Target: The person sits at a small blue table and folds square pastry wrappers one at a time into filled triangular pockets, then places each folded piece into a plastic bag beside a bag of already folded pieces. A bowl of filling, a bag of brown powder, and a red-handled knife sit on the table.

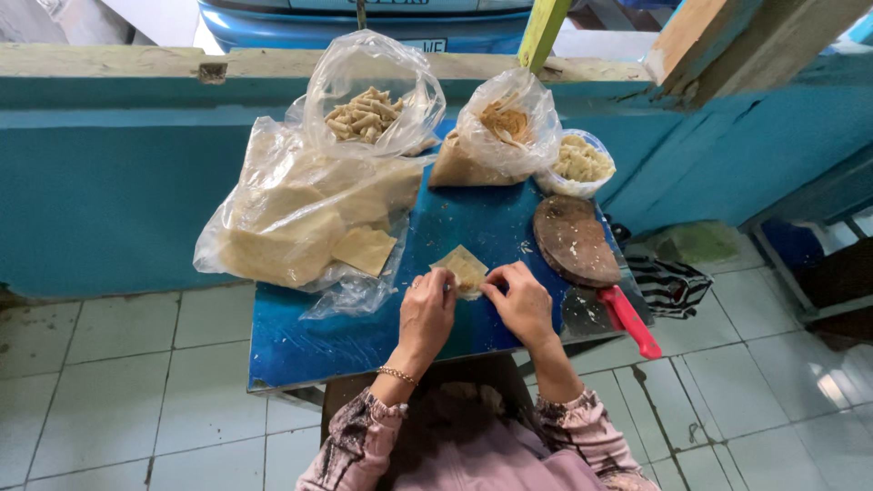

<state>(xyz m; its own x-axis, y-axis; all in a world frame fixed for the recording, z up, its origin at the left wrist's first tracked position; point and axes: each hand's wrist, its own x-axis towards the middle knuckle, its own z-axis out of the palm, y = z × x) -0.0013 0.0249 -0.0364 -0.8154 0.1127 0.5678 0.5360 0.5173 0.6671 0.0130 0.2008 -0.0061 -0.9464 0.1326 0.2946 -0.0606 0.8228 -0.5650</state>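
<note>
Blue-painted wooden table [300, 350], pale square dough wrapper [462, 269] pinched between left hand [426, 314] and right hand [522, 305] (fingertips closed on it, filling hidden); red-handled knife [634, 322] half obscured.

The left hand [426, 314] and right hand [523, 305] cover the near edge of the pale wrapper [463, 268]; any filling is hidden. The red-handled knife's [627, 320] blade at the blue table's [309, 350] right edge looks blurred, perhaps under plastic.
</note>
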